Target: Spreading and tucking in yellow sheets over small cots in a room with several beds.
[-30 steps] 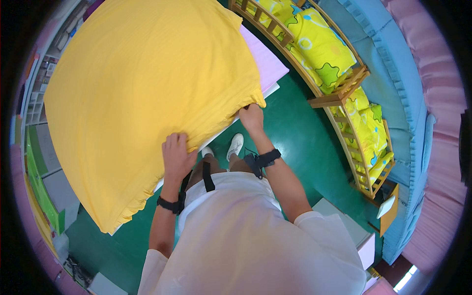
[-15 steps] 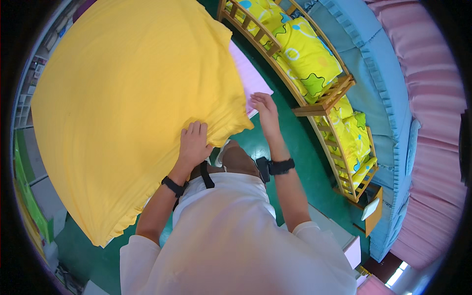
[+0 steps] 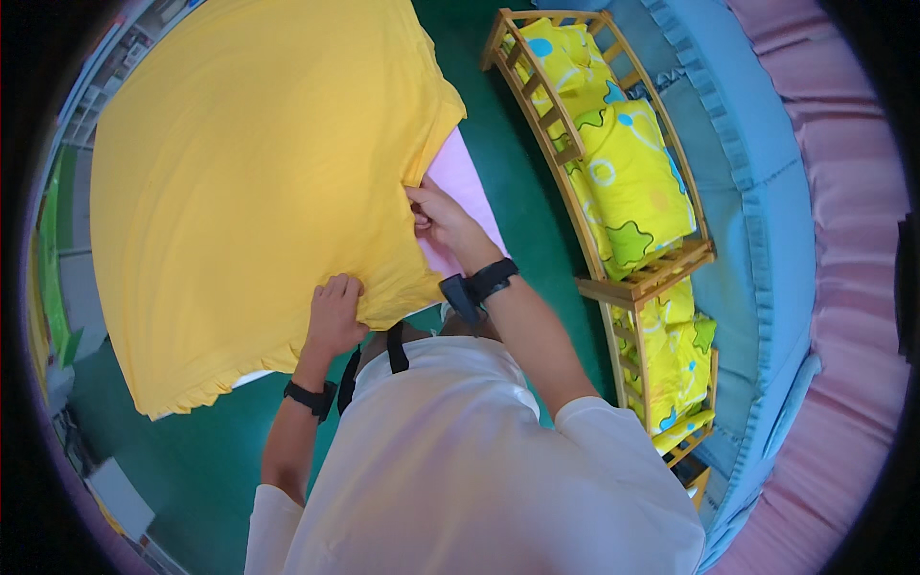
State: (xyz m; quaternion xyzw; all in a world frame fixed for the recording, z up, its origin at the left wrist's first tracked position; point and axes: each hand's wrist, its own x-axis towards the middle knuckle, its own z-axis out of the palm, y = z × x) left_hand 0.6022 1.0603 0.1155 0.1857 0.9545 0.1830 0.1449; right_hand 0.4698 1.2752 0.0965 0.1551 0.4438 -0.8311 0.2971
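Observation:
A large yellow fitted sheet (image 3: 249, 172) with a gathered edge covers most of a flat, bed-sized surface. Along the right side, a strip of the pink surface (image 3: 462, 180) beneath shows past the cloth. My right hand (image 3: 443, 218) pinches the sheet's right edge, its fingers curled in over the pink strip. On the near edge, my left hand (image 3: 335, 314) has its fingers bent over the bunched yellow cloth, gripping it. Part of the left thumb is hidden.
Wooden cots (image 3: 640, 280) with yellow patterned bedding (image 3: 628, 177) stand to the right across a green floor (image 3: 517, 182). Behind them hang blue ruffled fabric (image 3: 733, 230) and pink curtains (image 3: 853, 192). Shelves (image 3: 96, 101) line the far left.
My right hand has moved left from the pink corner and taken hold of the sheet's edge. The left hand stays on the near edge. The view has shifted and turned.

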